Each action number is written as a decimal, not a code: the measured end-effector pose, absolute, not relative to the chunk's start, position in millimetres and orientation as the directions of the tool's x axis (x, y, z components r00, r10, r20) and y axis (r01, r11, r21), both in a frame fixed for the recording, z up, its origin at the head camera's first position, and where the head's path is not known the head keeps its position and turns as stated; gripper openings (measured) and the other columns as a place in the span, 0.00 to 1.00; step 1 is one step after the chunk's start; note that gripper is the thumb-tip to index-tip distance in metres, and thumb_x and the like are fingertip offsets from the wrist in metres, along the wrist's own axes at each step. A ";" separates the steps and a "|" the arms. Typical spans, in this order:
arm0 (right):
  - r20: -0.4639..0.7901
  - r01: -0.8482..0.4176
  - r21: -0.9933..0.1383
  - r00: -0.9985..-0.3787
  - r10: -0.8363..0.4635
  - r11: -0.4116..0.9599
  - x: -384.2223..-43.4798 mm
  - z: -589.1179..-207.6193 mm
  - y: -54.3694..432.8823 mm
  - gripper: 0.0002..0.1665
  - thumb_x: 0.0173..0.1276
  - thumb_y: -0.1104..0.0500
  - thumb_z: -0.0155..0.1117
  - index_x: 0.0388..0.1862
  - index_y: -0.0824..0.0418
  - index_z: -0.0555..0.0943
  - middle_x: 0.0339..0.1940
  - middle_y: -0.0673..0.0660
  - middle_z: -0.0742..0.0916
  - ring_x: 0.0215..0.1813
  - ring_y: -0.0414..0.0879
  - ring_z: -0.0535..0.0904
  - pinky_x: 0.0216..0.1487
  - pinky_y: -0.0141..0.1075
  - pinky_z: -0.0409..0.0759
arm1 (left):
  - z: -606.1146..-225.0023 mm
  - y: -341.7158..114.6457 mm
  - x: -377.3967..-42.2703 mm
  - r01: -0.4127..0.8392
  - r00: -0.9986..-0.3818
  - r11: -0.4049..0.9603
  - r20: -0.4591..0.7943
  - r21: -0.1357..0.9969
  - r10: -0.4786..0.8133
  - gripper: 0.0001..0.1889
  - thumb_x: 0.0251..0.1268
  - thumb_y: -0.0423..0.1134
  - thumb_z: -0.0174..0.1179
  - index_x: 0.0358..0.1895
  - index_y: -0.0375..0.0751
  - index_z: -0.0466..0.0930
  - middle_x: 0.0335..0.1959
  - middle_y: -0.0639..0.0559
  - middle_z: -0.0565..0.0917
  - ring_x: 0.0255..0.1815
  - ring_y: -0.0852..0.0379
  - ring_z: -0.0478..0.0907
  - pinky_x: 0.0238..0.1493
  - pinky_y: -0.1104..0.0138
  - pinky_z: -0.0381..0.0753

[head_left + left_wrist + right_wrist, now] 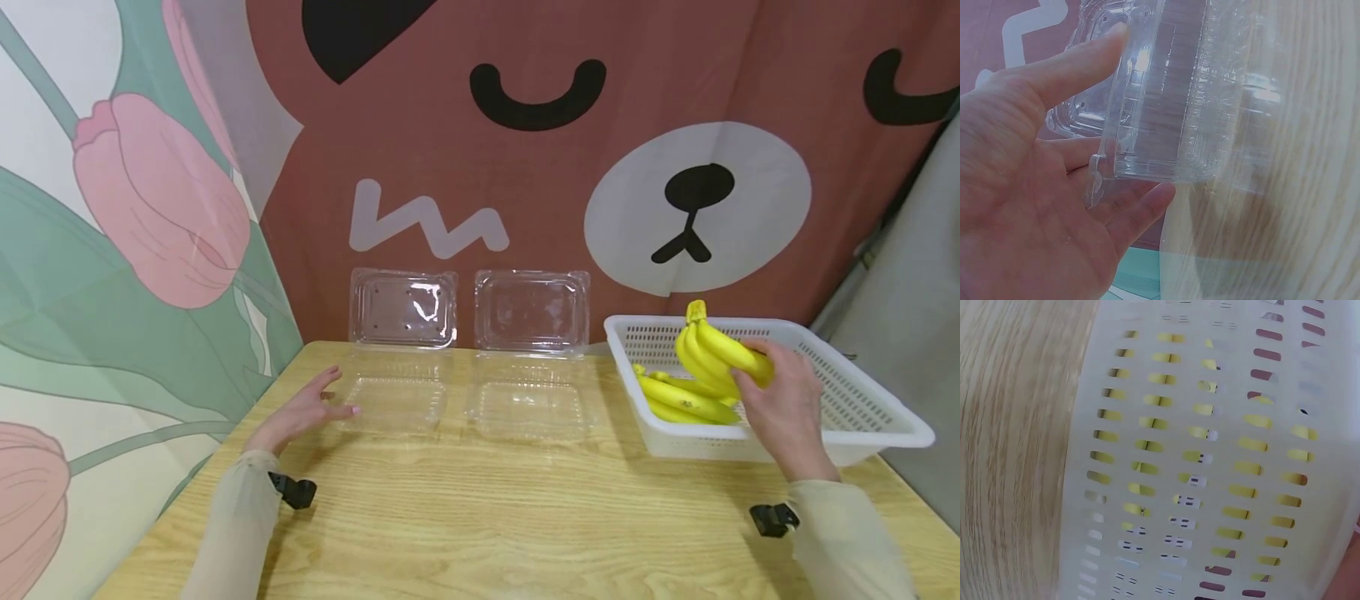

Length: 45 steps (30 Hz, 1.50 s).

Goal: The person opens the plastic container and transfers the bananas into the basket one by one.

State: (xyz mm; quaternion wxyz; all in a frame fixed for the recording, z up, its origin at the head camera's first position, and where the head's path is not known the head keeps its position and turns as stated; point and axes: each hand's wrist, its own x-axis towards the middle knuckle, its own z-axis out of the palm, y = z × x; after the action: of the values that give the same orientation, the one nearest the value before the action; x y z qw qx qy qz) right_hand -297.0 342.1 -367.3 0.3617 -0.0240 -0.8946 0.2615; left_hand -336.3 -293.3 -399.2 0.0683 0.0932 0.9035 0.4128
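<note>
My right hand grips a bunch of bananas over the white slotted basket, the stem end pointing up. More bananas lie inside the basket at its left side. In the right wrist view the basket wall covers most of that hand, and yellow shows through its slots. At the left, my left hand is spread beside a clear plastic clamshell box, its lid raised. The left wrist view shows the thumb and fingers, loosely extended, around the box's near end.
A second clear clamshell box stands to the right of the first, its lid also up against the printed curtain. Both boxes and the basket stand along the back of the wooden table.
</note>
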 end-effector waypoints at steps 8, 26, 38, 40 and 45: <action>0.624 -0.112 -0.468 -0.745 0.237 0.877 -296.4 -368.8 345.0 0.26 0.67 0.69 0.64 0.64 0.70 0.73 0.57 0.73 0.77 0.53 0.68 0.65 0.55 0.62 0.57 | -396.9 -292.1 -336.6 0.129 -0.972 0.637 -0.030 0.760 0.232 0.50 0.66 0.46 0.65 0.78 0.31 0.39 0.77 0.30 0.45 0.72 0.26 0.52 0.65 0.38 0.63; 0.619 -0.100 -0.468 -0.747 0.244 0.878 -294.9 -365.3 343.5 0.30 0.68 0.67 0.64 0.68 0.66 0.70 0.65 0.71 0.73 0.67 0.69 0.61 0.68 0.63 0.53 | -395.7 -291.6 -337.7 0.131 -0.972 0.639 -0.029 0.758 0.234 0.51 0.65 0.48 0.65 0.79 0.33 0.39 0.78 0.32 0.45 0.72 0.27 0.52 0.66 0.38 0.62; 0.597 -0.096 -0.484 -0.762 0.248 0.870 -293.6 -362.7 334.9 0.29 0.69 0.65 0.63 0.69 0.66 0.70 0.66 0.71 0.73 0.66 0.68 0.62 0.69 0.62 0.54 | -396.0 -290.8 -335.8 0.125 -0.972 0.639 -0.037 0.759 0.234 0.51 0.65 0.49 0.64 0.79 0.33 0.39 0.78 0.32 0.44 0.73 0.27 0.51 0.66 0.37 0.61; 0.596 -0.100 -0.485 -0.765 0.245 0.869 -293.6 -361.7 333.0 0.29 0.70 0.64 0.63 0.68 0.66 0.70 0.66 0.71 0.73 0.66 0.68 0.62 0.69 0.62 0.55 | -396.4 -291.1 -335.8 0.128 -0.972 0.637 -0.032 0.760 0.233 0.51 0.65 0.49 0.64 0.78 0.33 0.39 0.78 0.31 0.44 0.72 0.27 0.51 0.66 0.37 0.61; 0.593 -0.118 -0.483 -0.773 0.225 0.868 -292.3 -358.5 327.4 0.28 0.71 0.62 0.63 0.68 0.67 0.70 0.66 0.71 0.73 0.66 0.68 0.63 0.69 0.62 0.56 | -396.7 -291.4 -334.6 0.147 -0.972 0.640 -0.008 0.755 0.234 0.48 0.66 0.48 0.64 0.78 0.30 0.42 0.78 0.31 0.42 0.74 0.27 0.46 0.68 0.36 0.55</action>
State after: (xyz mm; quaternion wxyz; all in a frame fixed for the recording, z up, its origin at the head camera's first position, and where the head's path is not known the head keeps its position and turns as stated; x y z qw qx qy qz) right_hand -292.3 327.4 -358.5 0.3356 -0.0294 -0.9062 0.2557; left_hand -334.6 -291.4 -396.7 0.0526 0.1054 0.9039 0.4112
